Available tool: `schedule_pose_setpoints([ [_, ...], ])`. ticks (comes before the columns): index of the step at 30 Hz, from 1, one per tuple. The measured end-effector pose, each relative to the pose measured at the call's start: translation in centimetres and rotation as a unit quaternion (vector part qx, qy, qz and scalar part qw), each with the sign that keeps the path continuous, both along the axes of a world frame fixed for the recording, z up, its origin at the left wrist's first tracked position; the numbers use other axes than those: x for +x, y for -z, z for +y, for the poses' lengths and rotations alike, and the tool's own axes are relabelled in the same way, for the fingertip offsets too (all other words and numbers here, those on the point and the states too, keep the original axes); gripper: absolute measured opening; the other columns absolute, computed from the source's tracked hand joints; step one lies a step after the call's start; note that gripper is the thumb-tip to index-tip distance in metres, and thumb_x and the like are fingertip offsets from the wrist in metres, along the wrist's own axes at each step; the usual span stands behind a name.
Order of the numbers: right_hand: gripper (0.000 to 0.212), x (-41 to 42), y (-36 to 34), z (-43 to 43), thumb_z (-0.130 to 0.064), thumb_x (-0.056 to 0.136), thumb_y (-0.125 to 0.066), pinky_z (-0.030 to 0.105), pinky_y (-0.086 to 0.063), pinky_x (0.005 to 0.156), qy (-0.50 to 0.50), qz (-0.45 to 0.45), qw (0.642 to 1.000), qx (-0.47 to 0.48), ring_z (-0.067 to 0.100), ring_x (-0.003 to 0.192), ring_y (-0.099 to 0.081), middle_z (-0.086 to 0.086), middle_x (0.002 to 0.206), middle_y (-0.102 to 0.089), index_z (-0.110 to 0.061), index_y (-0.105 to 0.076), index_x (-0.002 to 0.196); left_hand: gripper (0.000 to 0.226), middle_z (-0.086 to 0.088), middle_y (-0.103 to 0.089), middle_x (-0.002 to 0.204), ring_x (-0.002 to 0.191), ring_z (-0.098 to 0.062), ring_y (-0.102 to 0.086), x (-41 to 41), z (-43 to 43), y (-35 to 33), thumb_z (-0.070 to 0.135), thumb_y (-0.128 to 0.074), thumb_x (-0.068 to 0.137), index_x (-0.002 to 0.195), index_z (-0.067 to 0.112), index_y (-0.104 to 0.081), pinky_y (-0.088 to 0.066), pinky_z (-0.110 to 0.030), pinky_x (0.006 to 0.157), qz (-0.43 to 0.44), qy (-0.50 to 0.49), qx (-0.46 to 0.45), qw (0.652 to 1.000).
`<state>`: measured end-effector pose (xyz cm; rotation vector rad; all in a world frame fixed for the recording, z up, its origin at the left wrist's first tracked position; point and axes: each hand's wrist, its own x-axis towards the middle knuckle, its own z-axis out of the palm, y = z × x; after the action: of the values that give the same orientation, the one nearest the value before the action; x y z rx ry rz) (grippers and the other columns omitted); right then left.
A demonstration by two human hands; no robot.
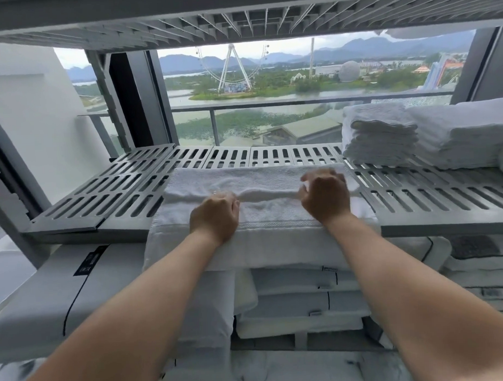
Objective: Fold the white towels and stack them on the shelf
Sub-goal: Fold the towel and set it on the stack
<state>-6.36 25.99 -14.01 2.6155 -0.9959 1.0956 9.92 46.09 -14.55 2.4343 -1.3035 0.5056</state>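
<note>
A white towel (262, 215) lies across the front of the grey slatted shelf (122, 195), its near part hanging over the shelf's front edge. A raised fold runs across its middle. My left hand (215, 217) grips that fold at its left part, fingers curled into the cloth. My right hand (324, 196) grips the same fold at its right part. A stack of folded white towels (381, 138) stands on the shelf at the back right.
Larger folded white linens (468, 137) lie right of the stack. Below the shelf sit more folded linens with dark trim (299, 297). Another slatted shelf (238, 19) hangs close overhead. Behind is a window and a balcony rail (241, 106).
</note>
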Motion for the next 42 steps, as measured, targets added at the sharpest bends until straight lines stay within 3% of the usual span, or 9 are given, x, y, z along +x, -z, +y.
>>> schedule_pose_setpoints([
  [5, 0.011, 0.4, 1.0, 6.0, -0.023, 0.087, -0.061, 0.034, -0.050, 0.078, -0.110, -0.009, 0.993, -0.042, 0.022, 0.083, -0.061, 0.005, 0.087, -0.068, -0.015, -0.068, 0.087, 0.033, -0.005, -0.067, 0.129, 0.112, -0.031, -0.065, -0.6, 2.1, 1.6, 0.038, -0.047, 0.100, 0.116, 0.020, -0.069, -0.053, -0.042, 0.092, -0.034, 0.084, -0.047, 0.995],
  [8, 0.013, 0.0, 2.6, 8.6, -0.025, 0.087, -0.061, 0.038, -0.052, 0.080, -0.127, 0.004, 0.991, -0.036, 0.025, 0.087, -0.062, 0.006, 0.089, -0.067, -0.014, -0.066, 0.089, 0.060, -0.010, -0.051, 0.148, 0.134, -0.033, -0.050, -1.1, 3.7, 3.0, 0.056, -0.054, 0.093, 0.141, 0.020, -0.053, -0.032, -0.052, 0.115, -0.068, 0.168, -0.003, 0.983],
  [12, 0.012, -0.4, 3.6, 10.4, -0.026, 0.088, -0.061, 0.039, -0.050, 0.080, -0.102, 0.000, 0.995, -0.001, 0.025, 0.088, -0.057, 0.005, 0.092, -0.061, -0.014, -0.060, 0.091, 0.108, -0.011, -0.024, 0.163, 0.151, -0.031, -0.021, -1.5, 5.2, 4.0, 0.081, -0.053, 0.074, 0.159, 0.024, -0.019, -0.013, -0.062, 0.119, -0.151, 0.184, 0.113, 0.965],
  [16, 0.012, -1.1, 4.1, 11.7, -0.026, 0.087, -0.061, 0.042, -0.049, 0.080, -0.079, 0.015, 0.997, -0.005, 0.025, 0.089, -0.054, 0.005, 0.094, -0.058, -0.015, -0.058, 0.091, 0.110, -0.011, -0.014, 0.166, 0.153, -0.031, -0.010, -2.6, 5.5, 4.2, 0.064, -0.066, 0.080, 0.161, 0.023, -0.005, -0.008, -0.062, 0.120, -0.155, 0.140, 0.130, 0.969],
  [21, 0.022, -2.6, 5.2, 13.4, -0.031, 0.085, -0.060, 0.042, -0.043, 0.091, -0.075, 0.040, 0.996, 0.002, 0.027, 0.105, -0.053, 0.005, 0.114, -0.057, -0.017, -0.059, 0.102, 0.074, -0.010, -0.032, 0.161, 0.150, -0.031, -0.026, -3.4, 6.6, 4.0, 0.029, -0.060, 0.090, 0.157, 0.016, -0.030, -0.021, -0.060, 0.118, -0.153, 0.171, 0.066, 0.971],
  [26, 0.042, -3.9, 6.0, 14.9, -0.032, 0.080, -0.054, 0.047, -0.023, 0.119, -0.115, 0.041, 0.990, 0.064, 0.031, 0.137, -0.038, 0.009, 0.144, -0.046, -0.018, -0.054, 0.120, 0.058, -0.006, -0.042, 0.156, 0.145, -0.026, -0.039, -2.8, 7.9, 2.8, 0.031, -0.062, 0.091, 0.147, 0.020, -0.050, -0.029, -0.052, 0.118, -0.101, 0.217, 0.027, 0.971],
  [29, 0.053, -4.4, 6.5, 15.4, -0.044, 0.082, -0.063, 0.052, -0.023, 0.118, -0.098, 0.081, 0.991, 0.040, 0.031, 0.142, -0.031, 0.010, 0.149, -0.039, -0.019, -0.051, 0.126, 0.042, -0.009, -0.057, 0.144, 0.131, -0.030, -0.055, -2.9, 8.4, 2.1, 0.028, -0.073, 0.087, 0.127, 0.020, -0.069, -0.044, -0.050, 0.106, -0.086, 0.221, -0.010, 0.971],
  [36, 0.014, -4.1, 5.5, 16.3, -0.014, 0.089, -0.062, 0.040, -0.046, 0.087, -0.008, -0.031, 0.999, 0.007, 0.024, 0.100, -0.054, 0.004, 0.108, -0.057, -0.018, -0.063, 0.103, 0.021, 0.003, -0.069, 0.116, 0.105, -0.024, -0.067, -3.8, 9.3, 0.2, 0.031, -0.059, 0.096, 0.107, 0.023, -0.074, -0.057, -0.038, 0.081, -0.083, 0.130, 0.003, 0.988],
  [42, 0.030, -4.0, 4.3, 17.0, -0.002, 0.094, -0.050, 0.038, -0.048, 0.083, 0.069, -0.097, 0.992, 0.046, 0.026, 0.092, -0.060, 0.006, 0.096, -0.066, -0.017, -0.070, 0.110, 0.030, -0.001, -0.070, 0.092, 0.082, -0.026, -0.069, -4.8, 10.1, -1.2, -0.001, -0.047, 0.088, 0.100, 0.019, -0.066, -0.043, -0.031, 0.061, -0.068, 0.053, 0.040, 0.995],
])
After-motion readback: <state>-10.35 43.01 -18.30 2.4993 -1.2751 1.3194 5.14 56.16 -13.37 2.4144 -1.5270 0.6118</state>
